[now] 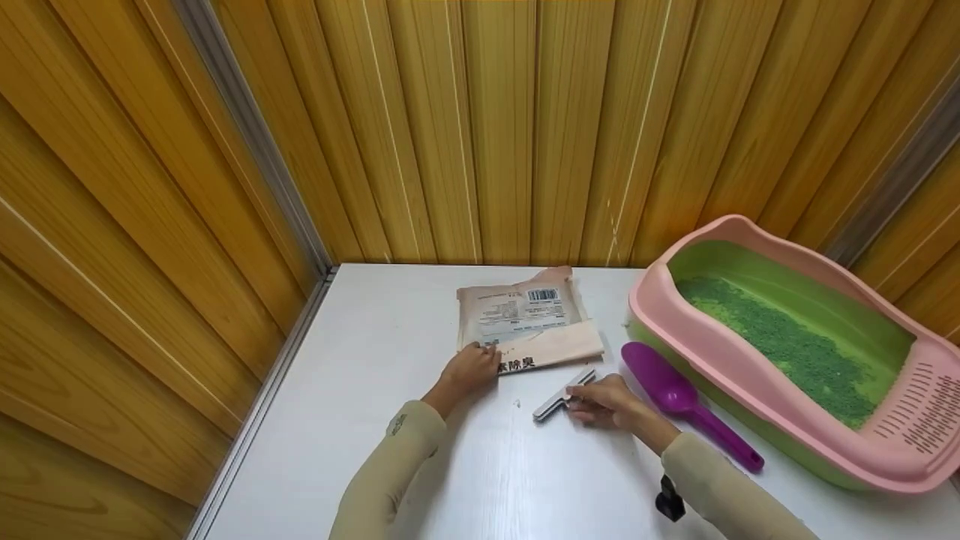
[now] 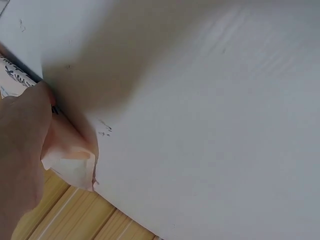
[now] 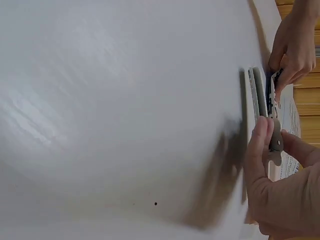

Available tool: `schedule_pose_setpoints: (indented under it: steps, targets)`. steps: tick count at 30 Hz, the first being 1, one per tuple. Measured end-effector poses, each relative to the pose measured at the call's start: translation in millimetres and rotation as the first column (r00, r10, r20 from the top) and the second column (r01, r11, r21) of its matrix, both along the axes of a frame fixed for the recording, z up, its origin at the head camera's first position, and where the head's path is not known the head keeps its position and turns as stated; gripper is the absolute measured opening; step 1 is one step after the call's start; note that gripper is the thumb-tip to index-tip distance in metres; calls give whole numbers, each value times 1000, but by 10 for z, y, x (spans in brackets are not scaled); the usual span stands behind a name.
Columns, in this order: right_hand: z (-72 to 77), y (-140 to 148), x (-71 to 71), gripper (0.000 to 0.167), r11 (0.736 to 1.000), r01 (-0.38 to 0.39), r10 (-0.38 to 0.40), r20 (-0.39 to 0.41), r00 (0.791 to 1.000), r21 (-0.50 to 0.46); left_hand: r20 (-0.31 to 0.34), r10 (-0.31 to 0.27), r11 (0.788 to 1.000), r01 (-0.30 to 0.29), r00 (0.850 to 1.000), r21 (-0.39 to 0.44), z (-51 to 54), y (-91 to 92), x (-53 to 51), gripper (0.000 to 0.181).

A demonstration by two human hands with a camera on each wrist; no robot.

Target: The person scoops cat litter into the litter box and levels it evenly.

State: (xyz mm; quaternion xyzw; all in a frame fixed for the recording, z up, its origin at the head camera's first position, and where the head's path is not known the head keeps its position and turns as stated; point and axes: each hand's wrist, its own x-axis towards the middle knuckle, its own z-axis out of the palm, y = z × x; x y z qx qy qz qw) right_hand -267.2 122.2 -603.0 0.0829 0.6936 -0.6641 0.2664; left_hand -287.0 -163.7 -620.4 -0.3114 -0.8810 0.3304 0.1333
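Observation:
A pale pink printed bag point(image 1: 517, 306) lies on the white table, its near end folded over into a flap point(image 1: 555, 343). My left hand point(image 1: 471, 369) holds the left side of that fold; in the left wrist view its fingertips are partly hidden. Just to the right and nearer, my right hand point(image 1: 609, 400) pinches a long, pale bag clip point(image 1: 551, 405) by its middle. The right wrist view shows the clip's long bar point(image 3: 256, 92) and its metal grip point(image 3: 275, 142) between thumb and fingers. In the head view the clip is apart from the bag.
A purple scoop point(image 1: 679, 396) lies right of my right hand. Beyond it stands a litter box with a pink rim point(image 1: 757, 375), holding green granules point(image 1: 787, 345). Wood-patterned panels point(image 1: 495, 135) rise behind and left of the white table point(image 1: 375, 330).

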Motion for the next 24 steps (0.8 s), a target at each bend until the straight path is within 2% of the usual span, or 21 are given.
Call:
schedule_pose_setpoints:
  steps: [2, 6, 9, 13, 19, 24]
  targets:
    - [1, -3, 18, 12, 999, -12, 14, 57, 998, -34, 6, -13, 1000, 13, 1000, 14, -14, -24, 2, 28]
    - [-32, -49, 37, 10, 997, -9, 18, 133, 991, -70, -38, -53, 998, 54, 998, 30, -38, -58, -5, 24]
    - [-63, -85, 30, 9, 996, -10, 21, 132, 991, -89, -69, -71, 996, 75, 995, 55, -41, -65, -15, 20]
    - [-84, -145, 7, 8, 996, -6, 16, 110, 994, -93, -61, -67, 995, 72, 996, 75, -42, -69, -19, 22]
    - [-105, -236, -39, 9, 990, 57, -39, 140, 989, -125, -42, -64, 995, 67, 997, 80, -36, -73, -18, 23]
    - [-116, -264, -109, 18, 974, 115, -86, 148, 985, -195, -49, -78, 990, 83, 996, 115, -35, -96, -34, 21]
